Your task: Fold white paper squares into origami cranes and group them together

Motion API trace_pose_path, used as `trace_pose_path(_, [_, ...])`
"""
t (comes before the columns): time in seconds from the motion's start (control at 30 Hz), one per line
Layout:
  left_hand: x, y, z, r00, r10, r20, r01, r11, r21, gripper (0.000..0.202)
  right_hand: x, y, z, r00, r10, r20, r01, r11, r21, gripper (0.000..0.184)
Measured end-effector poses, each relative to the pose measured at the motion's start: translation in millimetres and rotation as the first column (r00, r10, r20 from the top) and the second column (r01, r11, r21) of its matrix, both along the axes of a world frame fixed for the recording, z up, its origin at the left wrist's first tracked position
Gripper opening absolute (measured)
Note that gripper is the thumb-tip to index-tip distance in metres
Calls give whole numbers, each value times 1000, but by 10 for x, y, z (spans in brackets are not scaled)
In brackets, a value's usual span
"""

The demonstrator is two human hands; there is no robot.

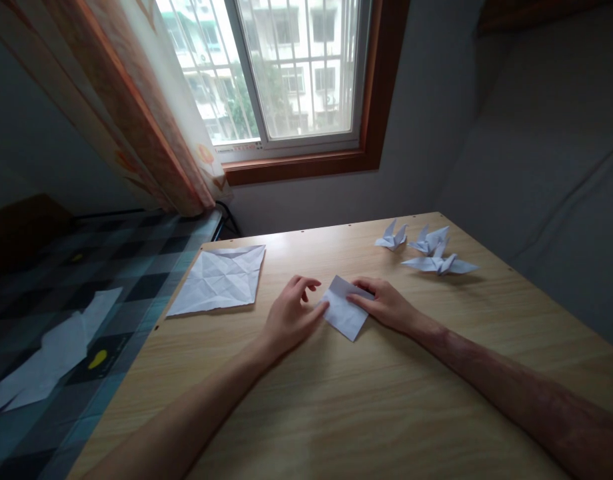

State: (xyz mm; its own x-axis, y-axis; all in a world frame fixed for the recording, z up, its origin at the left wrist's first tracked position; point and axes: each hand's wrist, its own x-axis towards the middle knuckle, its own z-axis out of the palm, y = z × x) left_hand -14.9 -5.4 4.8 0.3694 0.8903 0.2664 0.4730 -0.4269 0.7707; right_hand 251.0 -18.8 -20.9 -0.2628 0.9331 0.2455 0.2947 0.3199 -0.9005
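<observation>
Between my two hands, above the wooden table [306, 420], is a small white paper square [343, 313]. My right hand [381, 301] pinches its right side, thumb on top; my left hand [292, 312] is loose, fingers curled apart from the thumb, whose tip meets the left corner. I judge I'm aligning a fold; the next move calls for even edges and a steady right pinch. One corner points toward the window [306, 80], leaning slightly left; being nearly square, it shows no clear long axis.
</observation>
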Motion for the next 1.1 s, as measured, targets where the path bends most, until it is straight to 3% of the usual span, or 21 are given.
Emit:
trace_pose_path(0.07, [-23, 17, -51, 994, -11, -107, 31, 982, 185, 39, 9, 2, 12, 990, 0, 143, -10, 997, 71, 21])
trace_pose_path(0.17, [-47, 40, -81, 959, -133, -252, 212, 924, 318, 29, 20, 25, -12, 961, -84, 263, 34, 982, 187, 25])
trace_pose_path(0.27, [-58, 39, -46, 864, -324, -386, 447, 845, 292, 22, 33, 49, -70, 943, -178, 281, 104, 960, 260, 35])
trace_pose_path(0.37, [-60, 11, 6, 788, -388, -479, 547, 797, 254, 28, 41, 53, -118, 940, -228, 255, 152, 946, 286, 32])
trace_pose_path(0.6, [-3, -116, 66, 760, -182, -624, 473, 813, 339, 38, 28, 31, -126, 915, -344, 210, 266, 908, 324, 27])
trace_pose_path(0.87, [84, -261, 46, 756, -59, -652, 382, 848, 366, 27, -5, -18, -66, 880, -314, 357, 169, 909, 382, 39])
trace_pose_path(1.0, [106, -292, 10, 768, 9, -640, 310, 869, 385, 27, -10, -40, -42, 904, -240, 354, 106, 927, 360, 37])
trace_pose_path(1.1, [112, -294, 51, 767, 6, -642, 325, 858, 397, 33, -8, -41, -30, 930, -166, 329, 43, 936, 349, 35])
